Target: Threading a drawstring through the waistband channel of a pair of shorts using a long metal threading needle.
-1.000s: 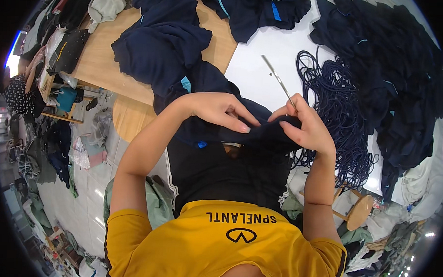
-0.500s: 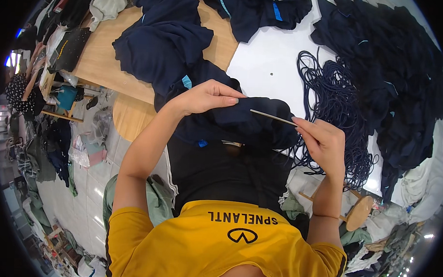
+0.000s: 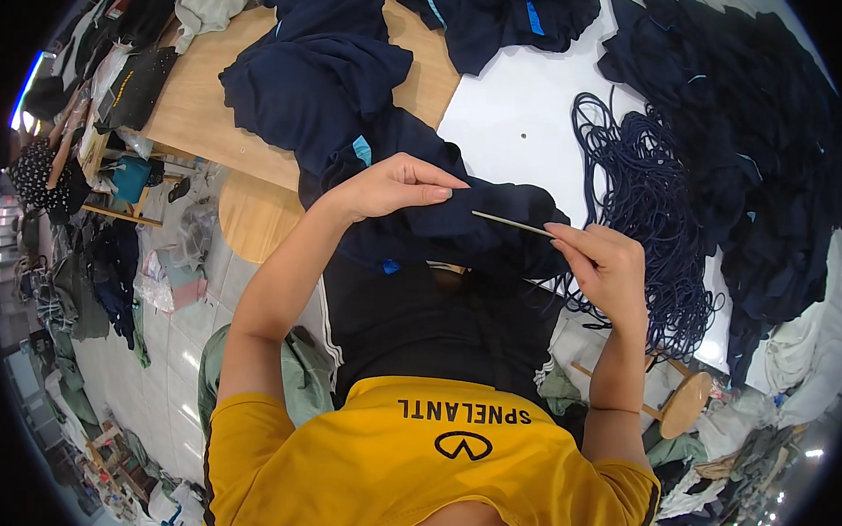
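left hand (image 3: 391,190): turned inward, pinching navy cloth (image 3: 511,199) | right hand (image 3: 611,268): turned inward, gripping thin rod (image 3: 510,223)

A yellow short-sleeved shirt (image 3: 368,456) with black lettering (image 3: 465,412), an oval emblem (image 3: 463,445) and black sleeve edging (image 3: 652,505) tops black bottoms (image 3: 409,327) with white side stripes (image 3: 329,329).

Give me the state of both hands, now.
Left hand: closed, pinching the navy fabric.
Right hand: closed, holding a thin metal tool.
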Motion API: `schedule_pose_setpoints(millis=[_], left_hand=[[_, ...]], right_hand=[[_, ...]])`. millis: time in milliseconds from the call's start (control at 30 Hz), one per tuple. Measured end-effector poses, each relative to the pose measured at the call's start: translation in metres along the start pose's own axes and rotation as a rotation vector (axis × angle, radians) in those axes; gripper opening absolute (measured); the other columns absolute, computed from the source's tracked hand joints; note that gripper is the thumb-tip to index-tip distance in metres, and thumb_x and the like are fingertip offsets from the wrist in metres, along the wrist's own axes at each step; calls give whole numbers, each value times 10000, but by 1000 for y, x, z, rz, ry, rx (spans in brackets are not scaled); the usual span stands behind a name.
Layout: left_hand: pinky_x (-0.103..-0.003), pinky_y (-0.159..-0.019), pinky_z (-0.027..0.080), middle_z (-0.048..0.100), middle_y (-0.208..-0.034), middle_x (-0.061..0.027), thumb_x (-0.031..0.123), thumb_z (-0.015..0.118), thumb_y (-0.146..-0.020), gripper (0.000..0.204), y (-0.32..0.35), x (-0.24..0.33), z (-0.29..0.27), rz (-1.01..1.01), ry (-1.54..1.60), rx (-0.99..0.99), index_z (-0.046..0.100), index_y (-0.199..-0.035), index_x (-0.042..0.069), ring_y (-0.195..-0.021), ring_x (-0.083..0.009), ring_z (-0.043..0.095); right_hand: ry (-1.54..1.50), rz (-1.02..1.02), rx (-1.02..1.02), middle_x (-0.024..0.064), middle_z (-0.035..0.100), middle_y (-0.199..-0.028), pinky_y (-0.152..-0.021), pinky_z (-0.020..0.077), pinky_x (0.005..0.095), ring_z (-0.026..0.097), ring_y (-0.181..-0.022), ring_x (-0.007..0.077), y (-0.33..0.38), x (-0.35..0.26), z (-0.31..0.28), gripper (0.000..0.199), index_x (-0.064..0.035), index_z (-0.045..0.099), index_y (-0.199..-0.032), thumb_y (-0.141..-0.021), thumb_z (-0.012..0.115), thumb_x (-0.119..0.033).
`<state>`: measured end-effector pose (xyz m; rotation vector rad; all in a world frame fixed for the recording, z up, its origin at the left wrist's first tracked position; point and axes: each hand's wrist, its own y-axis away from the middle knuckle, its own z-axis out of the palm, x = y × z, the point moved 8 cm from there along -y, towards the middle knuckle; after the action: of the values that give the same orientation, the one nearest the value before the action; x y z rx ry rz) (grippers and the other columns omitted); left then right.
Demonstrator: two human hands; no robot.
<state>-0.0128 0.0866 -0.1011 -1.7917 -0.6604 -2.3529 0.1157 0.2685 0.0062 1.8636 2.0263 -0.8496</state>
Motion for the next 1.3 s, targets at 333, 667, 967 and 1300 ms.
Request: schedule_pose_setpoints(millis=[333, 667, 967, 1300], left_hand=[[-385, -999, 419, 670, -784, -117, 230, 695, -805, 220, 11, 41, 60, 277, -830, -170, 685, -920, 43, -797, -289, 642], [-365, -710, 489, 647, -763, -69, 210, 701, -740, 169, 13, 79, 104, 550, -930, 242, 656, -838, 81, -749, -285, 626], [-324, -713, 513, 661, -960, -53, 169, 734, -733, 299, 17, 53, 79, 619, -1161, 499, 660, -1004, 67, -805, -237, 645], [-376, -504, 453, 583, -596, -116, 219, 692, -752, 219, 15, 49, 101, 474, -1089, 58, 589, -647, 57, -592, -292, 609]], right_hand=[[-241, -126, -206, 132, 665, -1095, -806, 488, 318, 640, -962, 260, -12, -30, 28, 544, -43, 616, -1204, -696, 780, -147], [-124, -17, -224, 134, 670, -757, -608, 520, 338, 663, -655, 290, -10, -29, 28, 818, -94, 483, -1347, -628, 848, -226], [-409, 68, 249, 98, 570, -755, -582, 399, 244, 488, -609, 158, 11, 11, -18, 277, -7, 407, -596, -685, 659, 66], [-367, 54, -166, 72, 616, -830, -653, 495, 271, 577, -683, 185, -6, -26, 38, 477, -52, 628, -1055, -650, 837, -194]])
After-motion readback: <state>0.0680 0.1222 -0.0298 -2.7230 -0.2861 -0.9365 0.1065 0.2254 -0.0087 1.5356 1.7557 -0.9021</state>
